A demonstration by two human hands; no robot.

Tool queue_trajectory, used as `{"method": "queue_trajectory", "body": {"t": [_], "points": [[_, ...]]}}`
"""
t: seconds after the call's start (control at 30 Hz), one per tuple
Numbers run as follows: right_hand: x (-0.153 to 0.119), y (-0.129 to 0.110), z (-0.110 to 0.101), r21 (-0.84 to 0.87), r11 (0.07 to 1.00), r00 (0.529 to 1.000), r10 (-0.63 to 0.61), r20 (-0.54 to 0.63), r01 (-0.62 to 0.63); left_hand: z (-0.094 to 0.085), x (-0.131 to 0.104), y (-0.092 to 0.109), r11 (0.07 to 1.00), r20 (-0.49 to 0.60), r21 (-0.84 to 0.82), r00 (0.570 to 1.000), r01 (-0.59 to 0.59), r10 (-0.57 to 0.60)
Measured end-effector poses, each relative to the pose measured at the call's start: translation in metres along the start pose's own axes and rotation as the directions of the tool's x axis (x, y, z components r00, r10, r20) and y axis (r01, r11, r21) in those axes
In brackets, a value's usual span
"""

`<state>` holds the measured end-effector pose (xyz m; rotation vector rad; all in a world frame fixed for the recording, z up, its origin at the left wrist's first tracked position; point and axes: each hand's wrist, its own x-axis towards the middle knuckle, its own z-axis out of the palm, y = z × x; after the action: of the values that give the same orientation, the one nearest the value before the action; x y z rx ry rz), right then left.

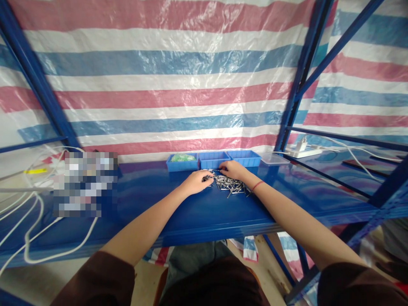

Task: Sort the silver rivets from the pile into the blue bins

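A loose pile of thin, shiny metal pins [231, 185], perhaps rivets, lies on the blue tabletop [204, 212]. My left hand [198, 182] is at the pile's left end, fingers and thumb curled around some pins. At the back of the pile, my right hand [234, 170] has its fingertips pinched close together on what looks like one pin; the fingers partly hide it. Just behind the hands stand three blue bins: the left bin [182, 166] with green plastic-like material in it, the middle bin [208, 162] and the right bin [247, 160].
A clear plastic lid [274, 159] lies right of the bins, near a white power strip [302, 152] with cables. White cables [40, 212] loop over the left side beside a blurred-out patch. Blue frame posts [296, 80] and a striped tarp [178, 85] enclose the table.
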<state>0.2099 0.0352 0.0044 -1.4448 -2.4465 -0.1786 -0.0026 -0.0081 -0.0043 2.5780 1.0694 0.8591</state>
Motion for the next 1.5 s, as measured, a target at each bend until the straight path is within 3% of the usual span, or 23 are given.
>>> {"method": "queue_trajectory", "body": {"t": [0.27,0.37,0.43,0.53,0.6,0.7,0.9,1.1,1.4,1.5], "points": [[0.000,-0.002,-0.001,0.055,0.994,0.995,-0.092,-0.048,0.095,-0.001,0.000,0.001,1.000,-0.007,0.008,1.000,0.008,-0.008],[-0.004,-0.012,-0.006,0.259,0.963,0.984,-0.027,-0.174,0.072,-0.002,0.000,0.000,0.998,-0.061,-0.006,0.996,0.064,-0.065],[-0.005,-0.022,-0.008,0.530,0.843,0.978,0.025,-0.207,0.090,-0.002,0.001,-0.001,0.995,-0.108,-0.041,0.989,0.094,-0.098],[-0.006,-0.038,-0.012,0.843,0.530,0.986,0.067,-0.153,0.094,-0.003,0.003,-0.002,0.988,-0.182,-0.134,0.979,0.073,-0.096],[-0.006,-0.045,-0.012,0.916,0.395,0.988,0.104,-0.116,0.066,-0.004,0.004,-0.002,0.980,-0.256,-0.194,0.962,0.044,-0.093],[-0.007,-0.048,-0.011,0.946,0.322,0.985,0.147,-0.086,0.035,-0.007,0.005,-0.001,0.971,-0.346,-0.235,0.930,0.040,-0.122],[-0.009,-0.048,-0.008,0.904,0.428,0.996,0.076,-0.055,0.017,-0.007,0.007,-0.001,0.918,-0.406,-0.395,0.889,0.037,-0.211],[-0.012,-0.053,-0.010,0.886,0.460,0.999,-0.037,-0.040,0.052,-0.005,0.009,0.001,0.832,-0.343,-0.554,0.904,0.023,-0.253],[-0.012,-0.052,-0.009,0.868,0.494,0.996,-0.082,-0.019,0.057,-0.007,0.007,0.006,0.847,-0.352,-0.531,0.906,0.013,-0.234],[-0.011,-0.051,-0.009,0.859,0.507,0.998,-0.045,-0.045,0.062,-0.006,0.007,0.006,0.863,-0.365,-0.505,0.905,0.005,-0.219]]}}
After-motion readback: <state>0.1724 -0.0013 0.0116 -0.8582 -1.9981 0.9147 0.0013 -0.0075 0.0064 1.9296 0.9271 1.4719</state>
